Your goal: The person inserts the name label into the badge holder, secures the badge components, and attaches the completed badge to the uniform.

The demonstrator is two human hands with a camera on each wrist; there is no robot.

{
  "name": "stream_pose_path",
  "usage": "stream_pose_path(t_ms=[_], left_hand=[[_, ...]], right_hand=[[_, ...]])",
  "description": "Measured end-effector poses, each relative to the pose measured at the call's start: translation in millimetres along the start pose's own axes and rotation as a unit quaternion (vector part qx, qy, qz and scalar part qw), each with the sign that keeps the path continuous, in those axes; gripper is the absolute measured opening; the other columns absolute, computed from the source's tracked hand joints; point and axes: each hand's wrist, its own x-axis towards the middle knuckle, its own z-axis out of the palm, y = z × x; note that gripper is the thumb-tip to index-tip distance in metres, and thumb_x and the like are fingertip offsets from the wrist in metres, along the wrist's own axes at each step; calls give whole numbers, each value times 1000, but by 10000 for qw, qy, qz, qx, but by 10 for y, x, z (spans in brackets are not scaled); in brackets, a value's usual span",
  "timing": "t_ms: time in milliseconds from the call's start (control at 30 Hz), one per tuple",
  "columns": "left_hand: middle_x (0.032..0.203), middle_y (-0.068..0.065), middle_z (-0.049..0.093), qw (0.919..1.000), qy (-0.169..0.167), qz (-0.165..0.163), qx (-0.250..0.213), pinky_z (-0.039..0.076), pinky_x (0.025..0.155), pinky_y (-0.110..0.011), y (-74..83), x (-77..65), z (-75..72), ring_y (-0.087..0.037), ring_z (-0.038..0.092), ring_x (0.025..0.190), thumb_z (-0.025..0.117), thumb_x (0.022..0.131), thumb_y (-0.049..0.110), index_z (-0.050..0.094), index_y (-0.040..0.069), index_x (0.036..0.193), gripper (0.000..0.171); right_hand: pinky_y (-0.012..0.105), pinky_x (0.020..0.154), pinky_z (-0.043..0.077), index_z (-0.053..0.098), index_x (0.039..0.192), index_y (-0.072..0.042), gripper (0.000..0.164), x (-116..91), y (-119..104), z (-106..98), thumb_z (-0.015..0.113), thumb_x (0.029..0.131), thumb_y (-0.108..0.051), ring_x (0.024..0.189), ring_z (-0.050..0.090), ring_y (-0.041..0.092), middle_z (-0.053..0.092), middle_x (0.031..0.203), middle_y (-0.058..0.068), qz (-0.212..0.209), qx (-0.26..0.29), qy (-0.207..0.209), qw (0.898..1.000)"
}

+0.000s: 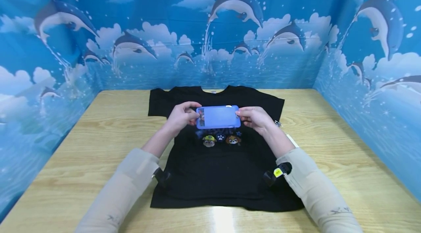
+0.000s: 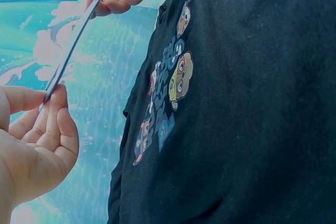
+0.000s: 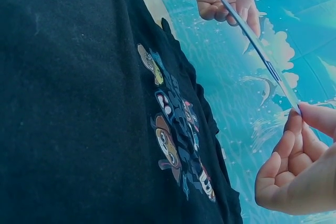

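Handle the thin blue case (image 1: 218,117), pinched at its short ends by left hand (image 1: 181,116) and right hand (image 1: 258,118) above the black T-shirt (image 1: 217,178), as probably light, smooth and slightly flexible, gripping only those end edges.
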Motion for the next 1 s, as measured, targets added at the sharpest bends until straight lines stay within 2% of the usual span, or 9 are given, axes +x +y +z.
stream_pose_path(t_ms=[167, 400, 633, 1000], left_hand=[[83, -10, 59, 10000, 24, -41, -35, 49, 67, -30, -14, 15, 0, -19, 55, 66, 56, 87, 3, 56, 2, 119, 32], [83, -10, 59, 9999, 23, -83, -64, 48, 67, -29, -12, 5, -2, -19, 54, 66, 56, 87, 3, 56, 3, 119, 32], [82, -9, 59, 9999, 12, -77, -79, 48, 68, -29, -4, 0, -4, -18, 54, 66, 56, 87, 3, 56, 2, 119, 32], [79, -8, 58, 9999, -6, -61, -105, 48, 67, -29, 0, 4, -1, -18, 53, 66, 55, 88, 2, 55, 2, 119, 32]], right_hand=[[23, 63, 44, 58, 106, 0, 20, 7, 2, -12, 60, 89, -10, 67, 54, 10, 59, 67, -4, -22, 1, -10, 10000], [25, 67, 44, 61, 99, -5, 11, 22, 10, -23, 61, 89, -10, 67, 54, 10, 58, 69, -3, 60, 9, 52, 10000], [29, 73, 42, 60, 102, -3, 15, 32, 8, -37, 61, 89, -11, 70, 53, 12, 58, 70, -3, 112, 33, 84, 9999], [28, 73, 42, 59, 101, -4, 15, 39, 26, -54, 61, 89, -12, 68, 53, 11, 58, 69, -3, 128, 70, 43, 9999]])
